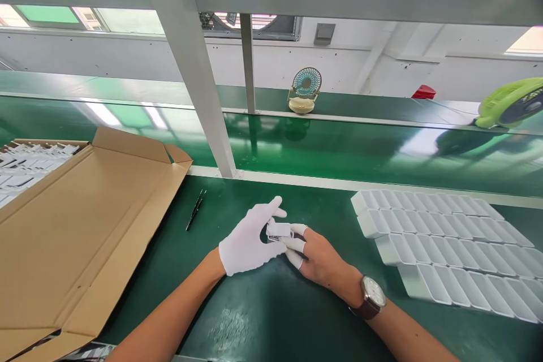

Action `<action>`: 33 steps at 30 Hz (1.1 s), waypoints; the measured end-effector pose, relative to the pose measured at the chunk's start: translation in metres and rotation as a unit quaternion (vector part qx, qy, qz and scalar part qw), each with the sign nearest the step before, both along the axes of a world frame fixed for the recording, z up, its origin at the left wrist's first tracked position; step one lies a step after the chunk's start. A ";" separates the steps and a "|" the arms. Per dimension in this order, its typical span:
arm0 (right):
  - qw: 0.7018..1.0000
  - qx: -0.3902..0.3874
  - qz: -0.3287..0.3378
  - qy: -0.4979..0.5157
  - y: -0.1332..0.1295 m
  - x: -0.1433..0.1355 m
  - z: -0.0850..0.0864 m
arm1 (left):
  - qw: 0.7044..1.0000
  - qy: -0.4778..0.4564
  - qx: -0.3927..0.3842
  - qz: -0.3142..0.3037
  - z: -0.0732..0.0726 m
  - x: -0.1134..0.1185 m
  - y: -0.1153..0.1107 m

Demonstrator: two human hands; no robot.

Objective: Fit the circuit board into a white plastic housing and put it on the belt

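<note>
A small white plastic part (280,230) is held over the green work surface, between my two hands. My left hand (250,242), in a white glove, curves around its left side with the thumb below and the fingers above. Two of those fingers stretch past the top of the part. My right hand (320,254) wears white finger cots and pinches the part from the right. The fingertips partly hide its lower edge. Black tweezers (196,210) lie on the surface to the left of my hands.
An opened cardboard box (97,198) takes up the left side, with many white plastic pieces (29,167) beyond its flap. White compartment trays (441,243) overlap in rows at right. A metal post (203,79) rises behind; a small fan (306,87) and a green fan (509,102) stand farther back.
</note>
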State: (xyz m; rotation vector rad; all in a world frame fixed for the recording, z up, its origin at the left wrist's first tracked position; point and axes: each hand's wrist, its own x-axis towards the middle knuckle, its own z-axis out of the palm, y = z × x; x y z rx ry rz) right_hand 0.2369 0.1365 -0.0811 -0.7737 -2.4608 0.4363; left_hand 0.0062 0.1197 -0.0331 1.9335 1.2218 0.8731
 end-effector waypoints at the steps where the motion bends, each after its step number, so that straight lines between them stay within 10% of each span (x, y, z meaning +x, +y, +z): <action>1: 1.000 0.003 -0.001 -0.004 0.000 0.000 -0.001 | 1.000 0.001 0.009 0.002 -0.001 0.002 0.000; 11: 0.996 -0.084 -0.024 0.010 0.000 -0.001 0.003 | 0.986 -0.159 -0.044 0.027 -0.010 -0.001 0.006; 24: 0.989 -0.122 -0.067 0.045 -0.001 0.004 -0.007 | 0.994 -0.096 0.015 0.040 -0.020 -0.001 0.007; 33: 0.999 -0.003 -0.030 -0.029 0.001 0.003 0.000 | 0.996 -0.078 -0.007 0.034 -0.018 -0.001 0.008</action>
